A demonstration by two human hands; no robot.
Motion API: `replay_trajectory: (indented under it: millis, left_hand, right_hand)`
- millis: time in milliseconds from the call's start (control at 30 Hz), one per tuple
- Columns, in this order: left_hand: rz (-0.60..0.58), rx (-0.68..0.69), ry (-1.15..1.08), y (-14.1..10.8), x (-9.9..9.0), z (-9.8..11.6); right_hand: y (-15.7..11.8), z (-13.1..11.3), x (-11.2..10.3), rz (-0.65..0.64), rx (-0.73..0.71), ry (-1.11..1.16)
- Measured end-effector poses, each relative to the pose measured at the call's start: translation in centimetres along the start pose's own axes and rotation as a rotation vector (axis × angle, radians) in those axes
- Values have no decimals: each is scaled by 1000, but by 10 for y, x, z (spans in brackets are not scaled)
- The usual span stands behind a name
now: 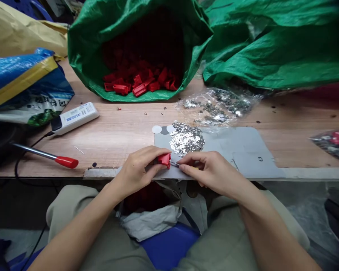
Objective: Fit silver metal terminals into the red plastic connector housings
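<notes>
My left hand (139,167) pinches a small red plastic part (165,160) between thumb and fingers, just above the front edge of the table. Facing it, my right hand (205,167) is closed on a thin metal-tipped tool (175,164). A bit of yellow shows under those fingers, but the tool's exact kind is hidden. Its tip points at the open end of the red part; whether they touch I cannot tell. Just beyond both hands lies a pile of small shiny metal pieces (188,139) on a grey sheet (243,146).
Behind the pile, a clear plastic bag (219,107) holds more metal pieces. A green sack (87,56) opens toward me, with many red parts (141,82) inside. At left are a white power strip (75,118) and a red-handled lever (66,162). Another bag (337,143) lies right.
</notes>
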State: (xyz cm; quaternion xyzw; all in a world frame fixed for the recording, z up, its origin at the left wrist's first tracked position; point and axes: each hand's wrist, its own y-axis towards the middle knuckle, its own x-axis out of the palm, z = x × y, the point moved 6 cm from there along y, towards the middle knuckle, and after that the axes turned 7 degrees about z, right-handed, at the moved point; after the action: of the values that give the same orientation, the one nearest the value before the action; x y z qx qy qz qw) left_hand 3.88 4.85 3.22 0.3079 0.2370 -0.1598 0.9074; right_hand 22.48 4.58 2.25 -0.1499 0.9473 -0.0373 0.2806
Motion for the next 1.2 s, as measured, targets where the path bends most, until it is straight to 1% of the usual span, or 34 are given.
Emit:
replay_trajectory:
  millis: [133,267,433,633,800,933,1000,1133,1200]
  left_hand:
    - [-6,0,37,1,0,0]
    - [-5,-8,46,2,0,0]
    - [-18,-28,54,3,0,0]
    - [-17,-41,51,4,0,0]
    - [-22,-52,53,4,0,0]
    - [-19,-53,67,3,0,-1]
    - [-16,-48,68,3,0,-1]
    - [-19,-41,61,4,0,0]
    - [-18,-46,63,5,0,0]
  right_hand:
    - [-1,-10,-1,71,-118,-91]
    - [-1,-14,-2,92,-161,-153]
    - [1,-14,-3,37,-155,-124]
    - [3,-5,-1,-120,-30,-5]
    - [7,-5,-1,-161,-20,15]
    - [8,-6,-1,-153,-32,-17]
    - [9,-9,0,-133,-62,-47]
    - [10,-19,2,-19,-190,-134]
    - [9,-21,3,27,-230,-156]
